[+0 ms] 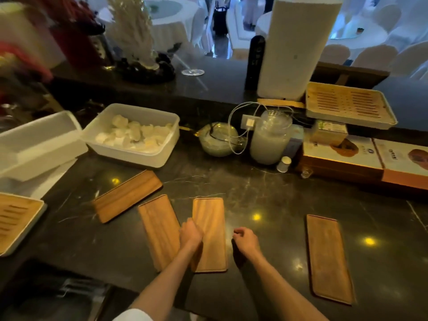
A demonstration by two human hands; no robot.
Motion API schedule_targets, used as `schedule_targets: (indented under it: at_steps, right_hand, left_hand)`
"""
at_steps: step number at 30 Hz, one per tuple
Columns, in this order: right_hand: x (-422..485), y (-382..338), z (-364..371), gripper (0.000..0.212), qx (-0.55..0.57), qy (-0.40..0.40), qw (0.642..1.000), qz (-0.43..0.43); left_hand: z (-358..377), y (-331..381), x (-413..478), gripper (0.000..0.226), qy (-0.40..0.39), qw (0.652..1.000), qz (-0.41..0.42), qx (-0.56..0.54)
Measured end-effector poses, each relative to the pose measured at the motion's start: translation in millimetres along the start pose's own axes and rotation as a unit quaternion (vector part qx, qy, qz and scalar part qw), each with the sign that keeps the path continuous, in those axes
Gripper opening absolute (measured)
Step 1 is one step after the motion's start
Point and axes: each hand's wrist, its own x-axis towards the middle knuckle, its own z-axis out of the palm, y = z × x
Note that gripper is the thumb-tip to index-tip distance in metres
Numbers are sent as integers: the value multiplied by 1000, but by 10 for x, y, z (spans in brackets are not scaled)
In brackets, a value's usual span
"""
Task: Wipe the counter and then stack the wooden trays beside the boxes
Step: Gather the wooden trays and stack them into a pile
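Here, seen from a head-worn camera looking down, a person stands at a dark marble counter with four flat wooden trays spread across it. The left hand rests on the left edge of the middle tray, its fingers curled at that edge, though whether they actually grip the tray cannot be told. The right hand hovers just right of the same tray, loosely curled and holding nothing. A second tray lies just beside the middle one on its left, a third tray sits angled farther left, and a fourth tray lies well apart on the right. The printed boxes stand at the back right. No cloth is visible, so wiping appears finished and stacking seems to be starting. The next move likely calls for lifting the middle tray and carrying it toward the boxes.
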Motion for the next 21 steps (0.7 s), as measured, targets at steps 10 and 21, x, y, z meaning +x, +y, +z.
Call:
schedule_targets:
  at_steps: [10,21]
  right_hand:
    - [-6,50,220,16,133,8,989,67]
    - [-20,1268,-1524,25,232,80,968,45]
  left_hand:
    - [64,-13,-52,29,-30,991,-21,-125]
    - [1138,1311,-973,27,-121,968,47,-214]
